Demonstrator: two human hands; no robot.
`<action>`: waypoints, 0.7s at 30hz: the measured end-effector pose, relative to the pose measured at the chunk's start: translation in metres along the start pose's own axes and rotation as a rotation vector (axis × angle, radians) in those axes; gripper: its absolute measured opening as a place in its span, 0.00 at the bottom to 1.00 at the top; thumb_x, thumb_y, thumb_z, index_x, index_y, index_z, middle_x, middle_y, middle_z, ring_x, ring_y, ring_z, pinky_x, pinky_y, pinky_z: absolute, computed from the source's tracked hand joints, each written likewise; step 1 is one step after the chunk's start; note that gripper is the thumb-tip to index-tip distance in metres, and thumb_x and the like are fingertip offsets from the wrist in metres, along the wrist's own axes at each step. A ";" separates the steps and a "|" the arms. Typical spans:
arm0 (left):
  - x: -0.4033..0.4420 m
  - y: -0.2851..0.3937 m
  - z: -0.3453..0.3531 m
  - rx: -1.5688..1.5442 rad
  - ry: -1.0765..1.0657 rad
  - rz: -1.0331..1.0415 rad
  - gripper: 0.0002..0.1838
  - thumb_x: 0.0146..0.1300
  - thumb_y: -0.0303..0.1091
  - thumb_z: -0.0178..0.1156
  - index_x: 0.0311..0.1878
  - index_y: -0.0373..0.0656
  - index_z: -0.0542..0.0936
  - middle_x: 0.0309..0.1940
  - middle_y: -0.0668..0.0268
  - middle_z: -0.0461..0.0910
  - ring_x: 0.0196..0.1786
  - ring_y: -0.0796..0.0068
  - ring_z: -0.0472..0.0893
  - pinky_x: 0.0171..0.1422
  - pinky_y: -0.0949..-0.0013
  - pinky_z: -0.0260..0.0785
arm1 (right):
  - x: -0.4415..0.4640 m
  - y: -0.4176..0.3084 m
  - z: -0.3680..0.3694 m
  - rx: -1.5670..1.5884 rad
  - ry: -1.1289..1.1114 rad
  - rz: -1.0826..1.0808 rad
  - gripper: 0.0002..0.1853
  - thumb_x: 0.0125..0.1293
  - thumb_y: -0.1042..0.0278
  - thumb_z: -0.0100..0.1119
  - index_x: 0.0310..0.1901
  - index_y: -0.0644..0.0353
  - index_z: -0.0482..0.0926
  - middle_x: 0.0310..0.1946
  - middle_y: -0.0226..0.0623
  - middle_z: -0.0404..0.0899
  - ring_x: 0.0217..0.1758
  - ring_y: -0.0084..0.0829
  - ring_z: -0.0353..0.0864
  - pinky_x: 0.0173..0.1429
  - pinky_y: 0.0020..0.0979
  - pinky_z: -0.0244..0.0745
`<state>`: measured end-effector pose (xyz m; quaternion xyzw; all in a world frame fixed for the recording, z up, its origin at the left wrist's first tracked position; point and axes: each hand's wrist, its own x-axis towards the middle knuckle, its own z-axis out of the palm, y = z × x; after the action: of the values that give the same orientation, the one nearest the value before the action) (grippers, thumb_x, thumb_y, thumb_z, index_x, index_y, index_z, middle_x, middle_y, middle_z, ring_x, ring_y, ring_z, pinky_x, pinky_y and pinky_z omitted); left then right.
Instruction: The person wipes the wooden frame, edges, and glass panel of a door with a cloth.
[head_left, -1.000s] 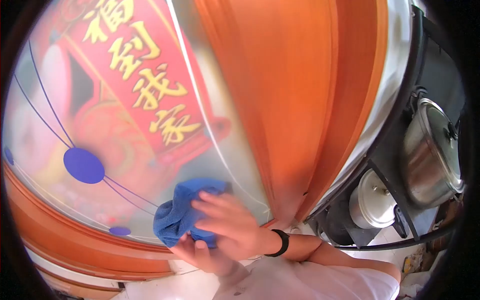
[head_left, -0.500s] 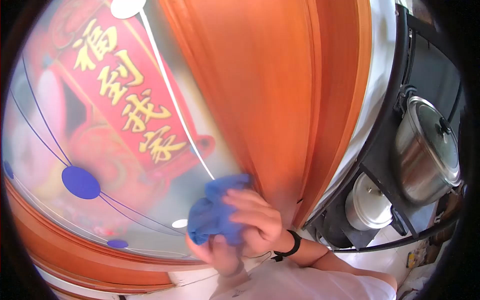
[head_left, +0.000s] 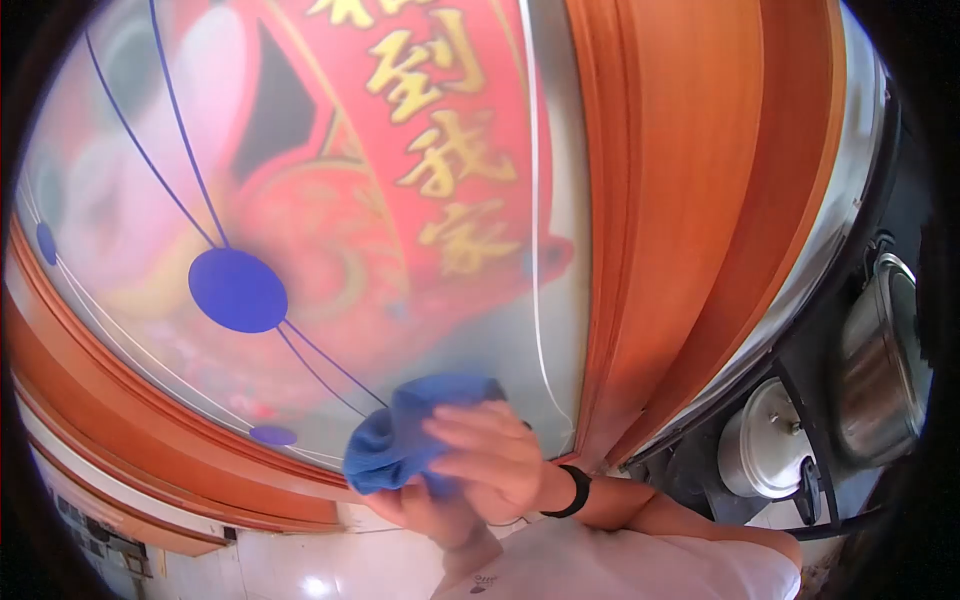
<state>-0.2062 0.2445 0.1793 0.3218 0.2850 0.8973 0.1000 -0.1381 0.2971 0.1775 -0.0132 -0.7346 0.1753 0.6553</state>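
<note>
A bunched blue cloth (head_left: 375, 455) is between my two hands, in front of the lower part of a frosted glass panel (head_left: 480, 330). My right hand (head_left: 490, 455), with a black band on its wrist, lies over the cloth's near side, fingers bent against it and slightly blurred. Below it, my left hand (head_left: 430, 515) grips the cloth from underneath; part of its fingers is hidden by the folds. Whether the cloth touches the glass I cannot tell. The panel carries blue ovals (head_left: 238, 290), thin lines and a red banner with gold characters (head_left: 440, 150).
An orange-brown wooden frame (head_left: 690, 200) borders the glass on the right and along the bottom. At the far right, a dark rack holds a lidded pot (head_left: 765, 440) and a larger steel pot (head_left: 880, 360). Pale floor tiles (head_left: 280, 565) show below.
The view has shifted, so the banner and wooden frame appear farther right and the pots nearer the edge. Both hands still hold the cloth, which now sits slightly farther left in view.
</note>
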 end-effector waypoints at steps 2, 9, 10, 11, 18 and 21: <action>0.004 -0.006 -0.010 -0.095 0.106 0.001 0.21 0.59 0.38 0.50 0.55 0.41 0.67 0.49 0.57 0.73 0.50 0.61 0.74 0.58 0.56 0.67 | 0.002 0.000 0.010 0.066 -0.008 -0.034 0.14 0.49 0.81 0.51 0.38 0.62 0.80 0.45 0.52 0.79 0.51 0.51 0.78 0.46 0.41 0.70; -0.002 -0.015 -0.012 -0.085 0.123 -0.022 0.19 0.57 0.41 0.49 0.49 0.41 0.67 0.45 0.58 0.72 0.48 0.63 0.71 0.56 0.56 0.66 | 0.003 0.002 -0.006 0.108 -0.089 -0.023 0.14 0.50 0.84 0.51 0.38 0.64 0.80 0.46 0.53 0.78 0.51 0.53 0.78 0.49 0.44 0.72; -0.005 -0.018 -0.014 -0.079 0.123 -0.021 0.19 0.57 0.41 0.50 0.49 0.40 0.67 0.45 0.58 0.72 0.48 0.63 0.71 0.56 0.56 0.66 | 0.003 0.002 -0.008 0.108 -0.087 -0.016 0.14 0.49 0.84 0.51 0.38 0.64 0.80 0.46 0.54 0.78 0.51 0.53 0.78 0.49 0.44 0.72; -0.007 -0.018 -0.014 -0.073 0.122 -0.019 0.19 0.57 0.41 0.52 0.48 0.40 0.67 0.45 0.59 0.71 0.48 0.63 0.71 0.56 0.57 0.66 | 0.004 0.001 -0.009 0.110 -0.086 -0.009 0.13 0.49 0.84 0.51 0.38 0.65 0.80 0.46 0.54 0.78 0.51 0.53 0.78 0.49 0.44 0.72; -0.001 -0.004 -0.006 -0.009 0.098 0.014 0.20 0.53 0.36 0.57 0.48 0.40 0.66 0.45 0.59 0.70 0.49 0.65 0.71 0.56 0.58 0.66 | 0.001 -0.004 -0.007 0.095 -0.082 0.030 0.14 0.48 0.84 0.49 0.37 0.67 0.80 0.46 0.57 0.78 0.52 0.54 0.77 0.50 0.45 0.72; 0.000 -0.002 -0.003 -0.010 0.111 0.014 0.20 0.52 0.35 0.56 0.48 0.40 0.66 0.46 0.59 0.70 0.48 0.65 0.72 0.55 0.58 0.66 | 0.000 -0.006 -0.008 0.078 -0.097 0.045 0.14 0.48 0.85 0.50 0.38 0.67 0.80 0.46 0.57 0.78 0.53 0.53 0.77 0.50 0.46 0.71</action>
<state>-0.2081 0.2449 0.1760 0.2731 0.2833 0.9159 0.0794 -0.1295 0.2932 0.1803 0.0045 -0.7578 0.2188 0.6147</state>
